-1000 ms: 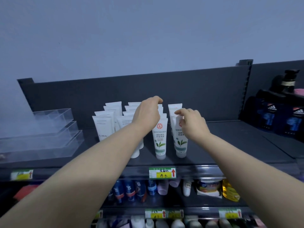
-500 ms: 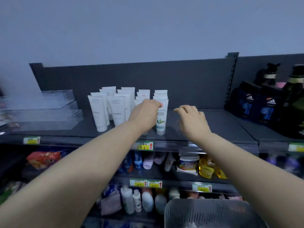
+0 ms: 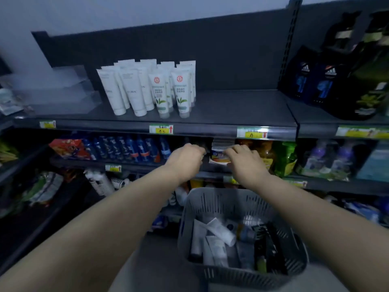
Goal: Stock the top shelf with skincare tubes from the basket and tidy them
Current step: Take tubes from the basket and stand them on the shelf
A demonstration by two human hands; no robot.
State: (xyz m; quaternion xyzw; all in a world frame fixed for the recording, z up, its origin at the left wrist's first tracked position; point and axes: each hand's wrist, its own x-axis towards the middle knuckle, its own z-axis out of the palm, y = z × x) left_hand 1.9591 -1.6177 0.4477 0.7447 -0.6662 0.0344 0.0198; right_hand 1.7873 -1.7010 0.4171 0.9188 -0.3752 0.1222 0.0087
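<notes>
Skincare tubes (image 3: 134,91) are standing clustered on the dark top shelf (image 3: 242,106) beneath a grey wall (image 3: 126,11); more are lying in the basket (image 3: 210,200). Left hand (image 3: 187,157) and right hand (image 3: 245,162) are hovering loosely curled, empty.

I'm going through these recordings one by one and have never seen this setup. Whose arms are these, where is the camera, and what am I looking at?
There is no machine here. A person works with bare hands, and every picture comes from one wide-angle camera on their head, looking forward and down. That is why two arms reach in from the bottom edge.

The left hand and right hand are out in front of the lower shelves, just above a grey slotted basket in the picture. Their fingers are loosely curled and nothing shows in them.

The basket holds loose tubes and small packs in a jumble. On the top shelf, white skincare tubes stand cap-down in rows. Clear trays sit to their left and dark boxed bottles stand far right.
</notes>
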